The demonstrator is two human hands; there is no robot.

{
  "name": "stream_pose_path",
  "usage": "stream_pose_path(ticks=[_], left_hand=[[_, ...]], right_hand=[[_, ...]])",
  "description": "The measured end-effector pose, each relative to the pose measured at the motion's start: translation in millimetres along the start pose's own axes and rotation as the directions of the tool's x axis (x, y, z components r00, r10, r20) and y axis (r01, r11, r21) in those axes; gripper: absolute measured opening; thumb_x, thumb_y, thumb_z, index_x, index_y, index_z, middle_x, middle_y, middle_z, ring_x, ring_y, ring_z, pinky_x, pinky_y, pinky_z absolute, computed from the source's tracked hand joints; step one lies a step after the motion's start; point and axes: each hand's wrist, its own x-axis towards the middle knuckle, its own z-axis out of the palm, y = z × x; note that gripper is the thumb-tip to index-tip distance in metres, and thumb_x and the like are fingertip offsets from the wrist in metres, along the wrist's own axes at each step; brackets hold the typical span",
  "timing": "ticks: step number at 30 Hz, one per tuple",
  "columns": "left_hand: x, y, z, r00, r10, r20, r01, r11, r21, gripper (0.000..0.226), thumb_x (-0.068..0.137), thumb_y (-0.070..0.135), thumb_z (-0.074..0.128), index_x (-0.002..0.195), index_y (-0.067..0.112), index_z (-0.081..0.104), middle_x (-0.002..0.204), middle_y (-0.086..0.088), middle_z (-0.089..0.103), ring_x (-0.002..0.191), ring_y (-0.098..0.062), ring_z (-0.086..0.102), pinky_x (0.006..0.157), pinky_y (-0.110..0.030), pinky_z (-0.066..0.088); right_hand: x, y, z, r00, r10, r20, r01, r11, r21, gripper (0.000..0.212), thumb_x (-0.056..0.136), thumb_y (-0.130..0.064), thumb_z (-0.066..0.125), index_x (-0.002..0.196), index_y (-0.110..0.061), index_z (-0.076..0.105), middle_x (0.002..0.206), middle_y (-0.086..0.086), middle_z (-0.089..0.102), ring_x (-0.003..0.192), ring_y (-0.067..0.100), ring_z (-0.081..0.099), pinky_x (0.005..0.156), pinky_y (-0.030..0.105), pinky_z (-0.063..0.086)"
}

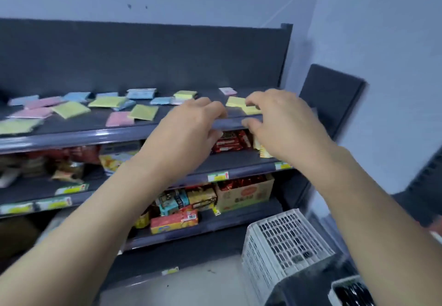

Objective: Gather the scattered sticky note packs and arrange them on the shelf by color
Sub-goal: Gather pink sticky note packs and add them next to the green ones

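Top shelf (71, 136) holds mixed packs (143, 112), unsorted; both hands, left (191, 119) and right (279, 116), hover with fingers loosely curled, seemingly empty, near yellow packs (239, 103).

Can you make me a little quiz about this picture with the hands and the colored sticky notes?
1. True or false: the sticky note packs on the top shelf are already sorted by color.
2. Which packs lie nearest the right hand? A) pink B) yellow C) blue
3. What white thing stands on the floor at the lower right?

Key
1. False. Pink, yellow and blue packs lie mixed together.
2. B. The yellow packs sit right by its fingertips.
3. A white plastic basket with holes in its sides.
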Motion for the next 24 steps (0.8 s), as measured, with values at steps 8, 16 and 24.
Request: stream_pose_path(ticks=[8, 16, 24], left_hand=[[-41.3, -145.3, -56.9, 0.969, -0.246, -0.037, 0.248, 0.965, 0.089, 0.027, 0.089, 0.017, 0.058, 0.116, 0.016, 0.059, 0.113, -0.002, 0.06, 0.105, -0.024, 0.053, 0.086, -0.04, 0.043], [-81.2, -245.6, -94.1, 0.885, -0.446, -0.132, 0.463, 0.873, 0.152, 0.025, 0.085, 0.011, 0.062, 0.11, 0.013, 0.062, 0.105, -0.003, 0.061, 0.096, -0.025, 0.056, 0.081, -0.036, 0.043], [-81.5, -327.3, -95.7, 0.79, -0.579, -0.202, 0.613, 0.758, 0.225, 0.023, 0.086, 0.015, 0.061, 0.109, 0.012, 0.062, 0.106, -0.001, 0.061, 0.098, -0.022, 0.055, 0.081, -0.031, 0.04]], right_hand=[[96.2, -142.6, 49.7, 0.982, -0.186, 0.002, 0.185, 0.978, 0.094, 0.029, 0.096, -0.032, 0.051, 0.119, -0.015, 0.056, 0.115, 0.006, 0.059, 0.11, 0.029, 0.051, 0.087, 0.039, 0.04], [159.9, -239.1, 87.5, 0.937, -0.349, 0.008, 0.343, 0.924, 0.169, 0.027, 0.095, -0.029, 0.052, 0.116, -0.013, 0.058, 0.112, 0.006, 0.061, 0.106, 0.029, 0.053, 0.083, 0.037, 0.04], [230.6, -282.4, 138.7, 0.898, -0.439, 0.017, 0.423, 0.876, 0.232, 0.024, 0.094, -0.023, 0.054, 0.115, -0.013, 0.059, 0.113, 0.007, 0.063, 0.106, 0.031, 0.054, 0.085, 0.039, 0.044]])
